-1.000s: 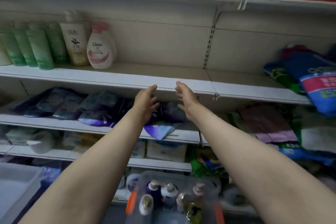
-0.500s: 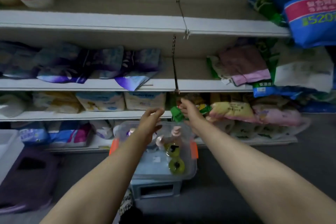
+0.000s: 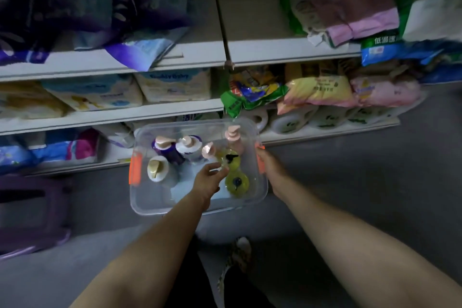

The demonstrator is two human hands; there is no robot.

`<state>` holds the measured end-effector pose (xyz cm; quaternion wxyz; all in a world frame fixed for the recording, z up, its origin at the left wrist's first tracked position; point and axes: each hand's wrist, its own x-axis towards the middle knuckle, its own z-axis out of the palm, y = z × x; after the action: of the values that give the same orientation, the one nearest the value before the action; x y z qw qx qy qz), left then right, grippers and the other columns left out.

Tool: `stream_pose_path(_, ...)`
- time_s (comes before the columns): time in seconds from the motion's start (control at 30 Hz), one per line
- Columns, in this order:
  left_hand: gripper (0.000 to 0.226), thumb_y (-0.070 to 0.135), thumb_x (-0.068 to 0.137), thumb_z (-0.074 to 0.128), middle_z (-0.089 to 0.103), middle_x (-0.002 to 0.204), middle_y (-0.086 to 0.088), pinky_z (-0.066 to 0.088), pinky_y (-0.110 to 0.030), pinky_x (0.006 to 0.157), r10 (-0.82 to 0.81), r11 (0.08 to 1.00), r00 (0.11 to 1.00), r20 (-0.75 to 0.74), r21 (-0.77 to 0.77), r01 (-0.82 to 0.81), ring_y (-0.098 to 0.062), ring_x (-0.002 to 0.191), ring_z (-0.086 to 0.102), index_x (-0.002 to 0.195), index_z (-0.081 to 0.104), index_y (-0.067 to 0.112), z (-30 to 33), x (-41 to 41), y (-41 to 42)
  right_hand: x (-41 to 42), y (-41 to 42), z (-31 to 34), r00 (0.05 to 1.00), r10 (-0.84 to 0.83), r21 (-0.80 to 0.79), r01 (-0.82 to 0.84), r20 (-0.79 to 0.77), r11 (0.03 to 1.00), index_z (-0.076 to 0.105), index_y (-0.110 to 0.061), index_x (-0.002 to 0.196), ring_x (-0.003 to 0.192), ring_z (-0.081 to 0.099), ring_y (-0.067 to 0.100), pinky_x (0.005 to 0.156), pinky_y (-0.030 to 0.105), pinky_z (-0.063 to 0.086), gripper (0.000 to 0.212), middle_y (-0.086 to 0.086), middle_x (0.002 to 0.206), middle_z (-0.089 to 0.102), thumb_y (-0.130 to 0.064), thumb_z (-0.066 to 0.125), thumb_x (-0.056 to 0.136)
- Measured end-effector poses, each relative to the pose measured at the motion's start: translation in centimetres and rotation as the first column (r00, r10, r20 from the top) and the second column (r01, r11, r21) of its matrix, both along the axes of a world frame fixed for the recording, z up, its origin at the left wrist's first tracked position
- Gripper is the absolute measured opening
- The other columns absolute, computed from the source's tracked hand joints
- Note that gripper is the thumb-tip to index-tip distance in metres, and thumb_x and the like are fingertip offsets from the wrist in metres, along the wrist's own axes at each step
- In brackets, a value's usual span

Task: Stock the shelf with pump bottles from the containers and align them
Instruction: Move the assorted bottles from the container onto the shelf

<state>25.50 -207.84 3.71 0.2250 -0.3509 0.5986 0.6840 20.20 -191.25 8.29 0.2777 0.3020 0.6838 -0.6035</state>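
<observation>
A clear plastic bin (image 3: 155,204) with orange latches stands on the floor below me and holds several pump bottles. Among them are a purple bottle (image 3: 166,149), a white one (image 3: 157,170), a tall pink one (image 3: 233,137) and two yellow-green ones, the far one (image 3: 231,159) and the near one (image 3: 237,182). My left hand (image 3: 208,180) is inside the bin with its fingertips touching the far yellow-green bottle; its fingers are spread and hold nothing. My right hand (image 3: 271,169) rests against the bin's right rim by the orange latch, and its fingers are hidden.
Shelves (image 3: 175,59) behind the bin carry soft packs, diaper bags (image 3: 175,86) and paper rolls (image 3: 287,122). A purple stool (image 3: 32,212) sits on the grey floor at the left. My foot in a patterned shoe (image 3: 237,257) is just below the bin.
The view has dropped from the upper shelves to the bin on the floor. Both hands came down from the shelf edge; the left is now inside the bin, the right at its right rim.
</observation>
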Motion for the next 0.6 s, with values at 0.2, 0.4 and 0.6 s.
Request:
stream_pose_path(0.2,0.037,0.027,0.082,0.080,0.055,0.129,-0.010,0.045,-0.033,0.086,-0.147,0.989,0.989,0.015,-0.032,0.148,-0.021,0.114,0.057,0.115,0.064,0.029,-3.7,-0.3,0.1,1.0,0.4,-2.6,0.999,0.020,0.136,-0.013,-0.051,0.991,0.064,-0.022,0.129,0.123,0.057,0.025,0.105,0.042,0.043,0.047,0.006,0.132,0.063,-0.050,0.053,0.094)
stream_pose_path(0.4,0.048,0.021,0.081,0.081,0.051,0.129,0.002,0.044,-0.008,0.073,-0.357,0.933,0.934,0.005,-0.051,0.356,-0.009,0.106,0.050,0.122,0.061,0.036,-6.3,-0.9,0.8,2.0,0.7,-4.3,0.980,-0.105,0.135,0.128,-0.168,0.982,0.068,-0.036,0.099,0.090,0.060,-0.007,0.080,0.022,0.046,0.028,-0.019,0.099,0.066,-0.049,0.055,0.078)
stream_pose_path(0.6,0.062,0.026,0.078,0.083,0.061,0.116,0.001,0.046,-0.017,0.069,-0.332,0.928,0.940,0.081,-0.151,0.341,-0.006,0.088,0.057,0.131,0.052,0.014,-8.0,-1.8,2.5,2.5,0.4,-6.0,0.953,-0.186,0.099,0.215,-0.240,0.972,0.063,-0.034,0.105,0.096,0.057,-0.002,0.095,0.027,0.042,0.024,-0.001,0.118,0.064,-0.012,0.059,0.097)
